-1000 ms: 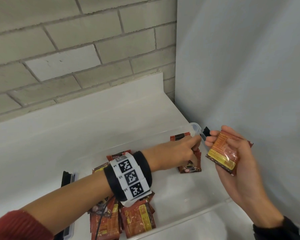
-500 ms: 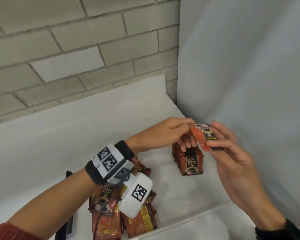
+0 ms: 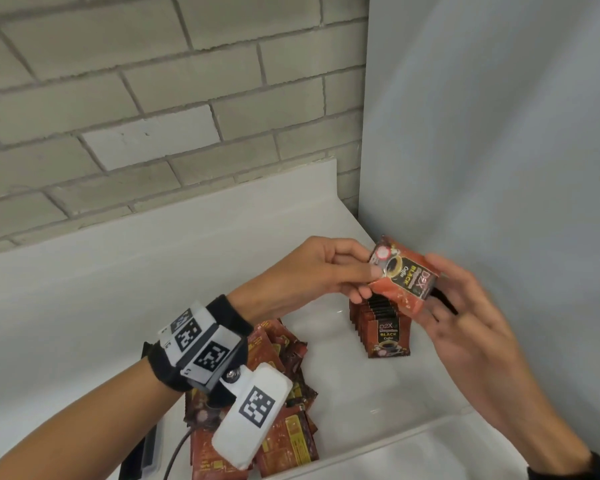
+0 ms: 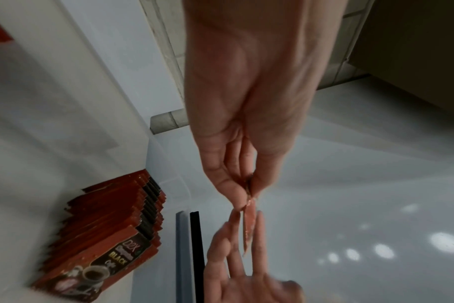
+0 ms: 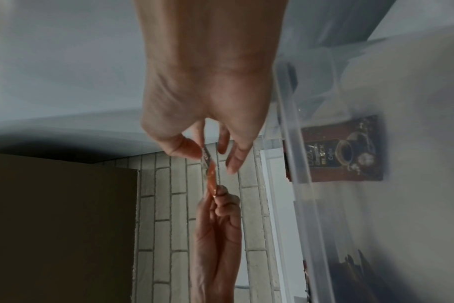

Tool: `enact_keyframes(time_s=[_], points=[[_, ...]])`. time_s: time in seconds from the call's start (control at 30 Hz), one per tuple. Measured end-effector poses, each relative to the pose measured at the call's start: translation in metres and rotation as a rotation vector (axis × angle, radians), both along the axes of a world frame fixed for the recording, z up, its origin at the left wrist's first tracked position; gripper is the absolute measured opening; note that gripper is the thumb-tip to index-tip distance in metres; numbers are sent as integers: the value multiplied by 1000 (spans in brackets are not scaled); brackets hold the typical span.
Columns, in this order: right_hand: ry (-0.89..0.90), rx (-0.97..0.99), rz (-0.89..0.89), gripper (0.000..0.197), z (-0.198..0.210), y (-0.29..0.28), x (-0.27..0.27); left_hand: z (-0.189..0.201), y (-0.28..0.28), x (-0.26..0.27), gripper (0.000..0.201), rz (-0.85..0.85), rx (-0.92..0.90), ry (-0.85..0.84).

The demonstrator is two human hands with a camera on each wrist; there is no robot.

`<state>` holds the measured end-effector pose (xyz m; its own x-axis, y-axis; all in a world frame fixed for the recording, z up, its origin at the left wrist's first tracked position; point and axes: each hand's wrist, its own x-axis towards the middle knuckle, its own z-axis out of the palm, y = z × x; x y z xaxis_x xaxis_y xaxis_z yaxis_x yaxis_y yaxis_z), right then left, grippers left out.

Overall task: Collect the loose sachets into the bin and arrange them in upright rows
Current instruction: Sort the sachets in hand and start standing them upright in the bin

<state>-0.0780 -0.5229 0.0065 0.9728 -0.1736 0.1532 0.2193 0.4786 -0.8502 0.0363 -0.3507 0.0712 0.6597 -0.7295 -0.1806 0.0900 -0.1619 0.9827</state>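
Brick-backed white worktop [image 3: 84, 289]: coffee sachet [image 3: 404, 273], previously in the right hand [image 3: 465, 313] alone, is now pinched by both hands, left hand [image 3: 312, 271] included, above the upright row [image 3: 381, 327]; insertion appears imminent.

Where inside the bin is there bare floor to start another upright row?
Bare floor lies between the upright row and the loose pile, running forward to the bin front wall. Left of the pile it is crowded. Both hands, left hand and right hand, hold a sachet above the row.
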Motion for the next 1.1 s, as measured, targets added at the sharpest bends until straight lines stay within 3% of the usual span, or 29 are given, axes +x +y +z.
enact_keyframes(time_s=[0.07, 0.1, 0.13, 0.23, 0.3, 0.37, 0.43, 0.63, 0.8, 0.9, 0.97, 1.03, 1.1], points=[[85, -4, -50, 83, 2, -1, -1, -3, 4, -3, 3, 34, -12, 21], [126, -73, -82, 86, 5, -1, -2, -6, 5, -6, 6, 37, -15, 33], [162, -175, -115, 78, 7, -1, -2, -8, 6, -8, 7, 35, -15, 49], [200, -403, -193, 21, 13, -6, 0, -14, 10, -12, 18, 0, 63, 26], [132, -659, -241, 11, 13, -11, 1, -17, 12, -11, 24, -39, 175, -112], [75, -986, -296, 17, 13, -15, 2, -18, 11, -10, 22, -56, 214, -206], [33, -1172, -335, 29, 11, -18, 4, -20, 8, -11, 13, -40, 230, -204], [-96, -1481, -295, 28, -2, -23, 11, -41, -11, -12, 14, -154, 469, -531], [-150, -1623, -373, 36, -15, -14, 17, -50, -25, -16, 12, -211, 581, -635], [-101, -1553, -271, 30, -20, -3, 10, -50, -31, -19, 15, -214, 696, -739], [-56, -1579, -103, 27, -21, 5, 8, -53, -33, -20, 26, -213, 760, -780], [149, -1691, 146, 19, -22, 13, 13, -55, -34, -22, 40, -211, 816, -831], [352, -1724, 283, 26, -22, 18, 15, -56, -34, -22, 37, -212, 859, -896]])
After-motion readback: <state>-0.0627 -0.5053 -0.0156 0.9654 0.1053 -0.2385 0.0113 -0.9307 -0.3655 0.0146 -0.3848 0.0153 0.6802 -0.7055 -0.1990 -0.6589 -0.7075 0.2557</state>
